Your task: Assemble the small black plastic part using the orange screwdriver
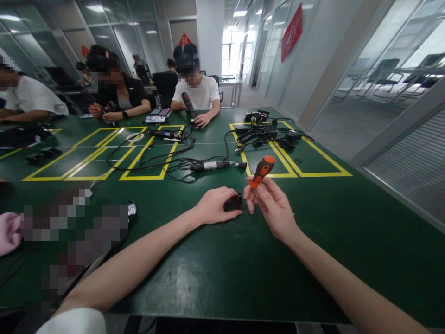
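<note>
My left hand (217,205) rests on the green table, its fingers wrapped round a small black part (232,202) whose kind I cannot make out. A short metal-looking piece stands up from the top of that part. Just to the right, my right hand (274,208) is raised and grips a screwdriver (263,170) with an orange and dark grey handle. The handle points up and away; the shaft is hidden or too small to see. A narrow gap separates the two hands.
A grey and black corded electric screwdriver (210,165) lies beyond my hands. Tangled black cables and parts (259,132) sit inside yellow tape lines at the back right. Across the green table (181,278), a person (205,95) holds a power tool. Other people sit at the left.
</note>
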Available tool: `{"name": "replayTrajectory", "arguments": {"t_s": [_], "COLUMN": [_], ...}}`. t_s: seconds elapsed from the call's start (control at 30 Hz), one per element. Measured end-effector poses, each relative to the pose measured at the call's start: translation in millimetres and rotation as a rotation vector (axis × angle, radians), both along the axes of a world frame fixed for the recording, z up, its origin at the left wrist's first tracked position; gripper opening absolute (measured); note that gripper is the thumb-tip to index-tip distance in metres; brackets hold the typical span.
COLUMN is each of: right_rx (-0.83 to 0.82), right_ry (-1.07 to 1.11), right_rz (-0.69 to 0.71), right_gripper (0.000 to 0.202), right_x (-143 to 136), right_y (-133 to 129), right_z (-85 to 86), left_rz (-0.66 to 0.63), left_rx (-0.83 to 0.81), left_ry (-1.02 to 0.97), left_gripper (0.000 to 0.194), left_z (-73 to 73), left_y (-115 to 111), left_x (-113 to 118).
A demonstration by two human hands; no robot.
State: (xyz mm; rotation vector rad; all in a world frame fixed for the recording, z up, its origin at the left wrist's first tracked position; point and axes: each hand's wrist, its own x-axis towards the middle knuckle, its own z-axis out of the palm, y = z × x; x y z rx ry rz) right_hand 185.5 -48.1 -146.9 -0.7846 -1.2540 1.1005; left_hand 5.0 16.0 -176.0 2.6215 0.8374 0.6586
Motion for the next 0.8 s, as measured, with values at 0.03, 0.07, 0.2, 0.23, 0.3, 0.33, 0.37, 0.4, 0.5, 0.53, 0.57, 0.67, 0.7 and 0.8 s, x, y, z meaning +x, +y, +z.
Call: {"name": "replayTrajectory", "arguments": {"t_s": [0.03, 0.07, 0.2, 0.23, 0.3, 0.33, 0.37, 0.4, 0.5, 0.53, 0.57, 0.67, 0.7, 0.8], "right_rx": [0.001, 0.005, 0.039, 0.043, 0.037, 0.032, 0.028, 0.026, 0.032, 0.036, 0.039, 0.043, 0.046, 0.066], "right_ry": [-0.006, -0.015, -0.023, -0.014, 0.000, -0.001, -0.008, -0.018, -0.049, -0.058, -0.067, -0.105, -0.121, -0.176], "right_rz": [-0.005, -0.013, -0.059, -0.069, -0.090, -0.104, -0.123, -0.144, -0.191, -0.202, -0.215, -0.255, -0.267, -0.296], "right_gripper": [0.031, 0.031, 0.037, 0.037, 0.036, 0.035, 0.034, 0.033, 0.030, 0.028, 0.027, 0.027, 0.028, 0.032], "right_x": [0.3, 0.5, 0.1, -0.3, -1.3, -1.7, -2.0, -2.1, -2.2, -2.1, -2.0, -1.0, -0.3, 2.8], "right_y": [-0.6, -1.1, -1.0, -0.7, -0.3, -0.2, -0.2, -0.2, -0.3, -0.3, -0.3, 0.5, 1.1, 4.0], "right_z": [-0.9, -1.6, -3.6, -3.8, -4.2, -4.3, -4.4, -4.6, -5.1, -5.3, -5.6, -6.2, -6.2, -4.9], "left_rz": [0.000, 0.000, 0.002, 0.003, 0.001, -0.001, -0.005, -0.010, -0.016, -0.014, -0.012, -0.010, -0.011, -0.013], "left_rx": [-0.001, -0.001, -0.003, -0.003, -0.002, -0.001, 0.001, 0.004, 0.015, 0.016, 0.013, -0.006, -0.010, -0.007], "left_ry": [0.003, 0.006, 0.016, 0.016, 0.013, 0.011, 0.009, 0.006, 0.003, 0.006, 0.010, 0.019, 0.017, 0.015], "left_gripper": [0.031, 0.030, 0.030, 0.031, 0.032, 0.032, 0.032, 0.031, 0.031, 0.031, 0.031, 0.030, 0.030, 0.031], "left_z": [0.1, 0.2, -0.2, -0.4, -0.9, -1.2, -1.5, -1.8, -2.5, -2.4, -2.3, -1.5, -1.3, -1.3], "left_y": [-0.1, -0.2, -0.4, -0.3, -0.1, 0.1, 0.3, 0.5, 0.8, 0.8, 0.8, 0.5, 0.4, 0.4], "left_x": [0.2, 0.4, 0.7, 0.6, 0.4, 0.4, 0.3, 0.3, 0.7, 0.9, 1.1, 1.6, 1.7, 1.8]}}
